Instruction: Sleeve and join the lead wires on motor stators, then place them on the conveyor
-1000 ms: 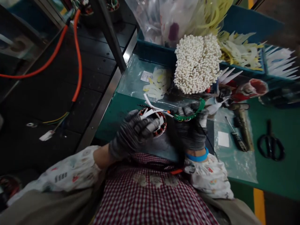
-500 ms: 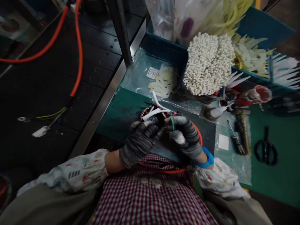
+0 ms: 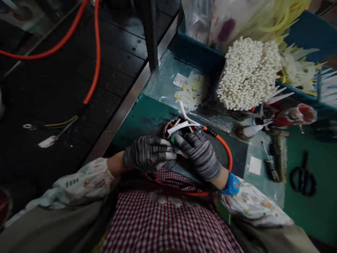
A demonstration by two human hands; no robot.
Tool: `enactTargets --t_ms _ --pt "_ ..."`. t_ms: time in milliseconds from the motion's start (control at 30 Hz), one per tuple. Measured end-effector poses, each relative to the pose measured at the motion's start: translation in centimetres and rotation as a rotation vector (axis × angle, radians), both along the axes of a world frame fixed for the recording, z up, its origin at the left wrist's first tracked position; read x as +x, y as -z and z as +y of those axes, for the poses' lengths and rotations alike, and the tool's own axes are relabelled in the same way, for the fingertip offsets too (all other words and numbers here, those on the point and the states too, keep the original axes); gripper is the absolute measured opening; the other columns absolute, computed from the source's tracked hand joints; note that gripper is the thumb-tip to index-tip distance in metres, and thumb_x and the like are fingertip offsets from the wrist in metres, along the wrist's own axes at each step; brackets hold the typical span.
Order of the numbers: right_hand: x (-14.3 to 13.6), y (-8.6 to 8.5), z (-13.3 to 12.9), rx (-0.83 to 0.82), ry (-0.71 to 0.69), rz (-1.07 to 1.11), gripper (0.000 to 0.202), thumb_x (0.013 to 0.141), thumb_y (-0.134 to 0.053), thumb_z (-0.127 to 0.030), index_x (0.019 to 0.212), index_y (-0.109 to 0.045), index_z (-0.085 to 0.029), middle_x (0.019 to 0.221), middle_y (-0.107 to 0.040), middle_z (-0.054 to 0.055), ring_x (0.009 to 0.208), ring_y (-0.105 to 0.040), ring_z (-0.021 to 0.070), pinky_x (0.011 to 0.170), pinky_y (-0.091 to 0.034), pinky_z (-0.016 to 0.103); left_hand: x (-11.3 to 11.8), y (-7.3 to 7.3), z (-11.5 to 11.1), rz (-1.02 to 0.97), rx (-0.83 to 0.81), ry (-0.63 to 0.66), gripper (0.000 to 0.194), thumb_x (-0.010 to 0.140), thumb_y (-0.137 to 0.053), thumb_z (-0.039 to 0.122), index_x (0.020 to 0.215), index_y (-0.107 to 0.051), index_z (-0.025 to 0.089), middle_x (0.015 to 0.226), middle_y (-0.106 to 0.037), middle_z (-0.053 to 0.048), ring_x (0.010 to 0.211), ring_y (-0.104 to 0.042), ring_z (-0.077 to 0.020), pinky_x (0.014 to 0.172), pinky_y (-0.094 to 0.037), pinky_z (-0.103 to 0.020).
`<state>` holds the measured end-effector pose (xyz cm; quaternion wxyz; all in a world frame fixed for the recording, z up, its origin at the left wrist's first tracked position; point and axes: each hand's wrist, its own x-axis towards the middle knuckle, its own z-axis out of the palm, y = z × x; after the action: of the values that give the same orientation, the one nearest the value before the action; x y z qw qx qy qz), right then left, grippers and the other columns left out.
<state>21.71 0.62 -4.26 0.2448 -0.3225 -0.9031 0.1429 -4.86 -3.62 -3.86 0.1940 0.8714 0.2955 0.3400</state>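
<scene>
A round part with copper windings (image 3: 168,128) lies on the bench just beyond my hands. White sleeves (image 3: 181,125) stick out of it, and an orange cable (image 3: 225,147) runs from its right side round to my lap. My right hand (image 3: 201,153), in a grey striped glove, is closed, fingertips down by the windings. A short green wire (image 3: 172,138) shows at those fingertips. My left hand (image 3: 149,153), gloved alike, has its fingers pressed together and meets the right fingertips. What lies between the left fingers is hidden.
Beyond the work stand a bundle of thin white tubes (image 3: 249,75) and a blue bin (image 3: 196,52). Cut pale sleeves (image 3: 193,91) lie on plastic. To the right are a glue bottle (image 3: 252,130), screwdriver (image 3: 270,165), hammer (image 3: 279,154) and scissors (image 3: 303,179). Another orange cable (image 3: 94,70) hangs left.
My left hand has drawn back left, its fingers straighter. My right hand has turned over towards the left, its back now showing, and uncovers the cable's joint. The view has shifted slightly.
</scene>
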Motion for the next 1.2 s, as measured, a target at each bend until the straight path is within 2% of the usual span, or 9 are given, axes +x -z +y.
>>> enactTargets --t_ms 100,200,267,333,400,533,733,1033,1200 --pt "0.0 -0.1 0.4 0.058 -0.038 -0.032 0.026 0.112 -0.067 -0.034 0.133 -0.081 -0.03 0.123 -0.085 0.009 0.115 -0.075 0.0294 0.1 -0.063 0.044 -0.8 -0.9 1.5 -0.237 -0.297 -0.156 0.024 0.112 -0.054 0.037 0.124 -0.074 0.032 0.106 -0.088 -0.002 0.098 -0.086 -0.0202 0.087 -0.071 -0.033" --pt "-0.2 -0.4 1.0 0.074 -0.098 -0.039 0.027 0.113 -0.066 -0.038 0.133 -0.082 -0.029 0.124 -0.085 0.008 0.113 -0.075 0.0285 0.1 -0.063 0.044 -0.7 -1.1 4.5 -0.254 -0.446 -0.334 0.046 0.113 -0.055 0.048 0.153 -0.058 0.024 0.144 -0.078 -0.014 0.127 -0.08 -0.0302 0.107 -0.07 -0.051" --pt "-0.2 -0.6 0.9 0.1 -0.091 -0.071 0.028 0.113 -0.067 -0.036 0.134 -0.082 -0.026 0.123 -0.085 0.009 0.11 -0.075 0.0284 0.097 -0.063 0.044 0.0 -0.7 6.5 -0.177 -0.515 -0.28 0.071 0.101 -0.076 0.056 0.157 -0.056 0.018 0.157 -0.069 -0.019 0.141 -0.071 -0.0388 0.119 -0.062 -0.062" --pt "-0.1 -0.6 0.2 0.123 -0.066 -0.106 0.027 0.111 -0.069 -0.035 0.132 -0.083 -0.023 0.12 -0.085 0.011 0.107 -0.074 0.0287 0.094 -0.063 0.043 1.0 -0.2 7.6 -0.109 -0.575 -0.109 0.086 0.086 -0.092 0.054 0.157 -0.058 0.018 0.157 -0.069 -0.018 0.147 -0.067 -0.0405 0.126 -0.057 -0.061" --pt "0.1 -0.5 -1.1 0.142 -0.039 -0.108 0.028 0.11 -0.072 -0.032 0.133 -0.083 -0.022 0.116 -0.085 0.012 0.106 -0.073 0.0288 0.093 -0.063 0.043 1.8 0.3 7.4 -0.101 -0.615 0.044 0.097 0.084 -0.095 0.047 0.166 -0.049 0.022 0.163 -0.064 -0.017 0.155 -0.06 -0.0385 0.132 -0.053 -0.058" --pt "0.4 -0.2 -4.5 0.194 0.078 -0.052 0.029 0.108 -0.072 -0.021 0.136 -0.081 -0.023 0.119 -0.086 0.01 0.11 -0.074 0.0269 0.095 -0.062 0.041 2.2 0.2 4.8 -0.134 -0.51 0.116 0.112 0.089 -0.093 0.042 0.179 -0.027 0.036 0.179 -0.044 -0.015 0.168 -0.043 -0.04 0.14 -0.04 -0.063" --pt "0.8 -0.6 -6.0 0.217 0.072 -0.034 0.027 0.108 -0.068 -0.019 0.13 -0.083 -0.024 0.122 -0.086 0.008 0.115 -0.075 0.0266 0.1 -0.064 0.041 1.9 -0.9 3.3 -0.09 -0.402 0.143 0.101 0.099 -0.084 0.044 0.181 -0.023 0.042 0.189 -0.026 -0.01 0.175 -0.026 -0.042 0.143 -0.033 -0.065" --pt "0.4 0.3 -6.3 0.202 0.087 0.02 0.03 0.106 -0.073 -0.026 0.134 -0.082 -0.027 0.135 -0.083 0.01 0.134 -0.071 0.0312 0.115 -0.062 0.049 1.9 -0.6 3.2 -0.032 -0.404 0.144 0.094 0.105 -0.075 0.053 0.181 -0.021 0.04 0.187 -0.03 -0.012 0.176 -0.024 -0.04 0.143 -0.027 -0.07" --pt "0.7 -0.1 -6.6 0.16 0.08 0.066 0.027 0.107 -0.071 -0.026 0.132 -0.082 -0.028 0.132 -0.082 0.009 0.129 -0.074 0.0293 0.113 -0.065 0.049 2.2 -0.6 3.1 -0.047 -0.34 0.09 0.091 0.104 -0.078 0.046 0.179 -0.028 0.037 0.182 -0.039 -0.013 0.173 -0.032 -0.0414 0.141 -0.035 -0.069"
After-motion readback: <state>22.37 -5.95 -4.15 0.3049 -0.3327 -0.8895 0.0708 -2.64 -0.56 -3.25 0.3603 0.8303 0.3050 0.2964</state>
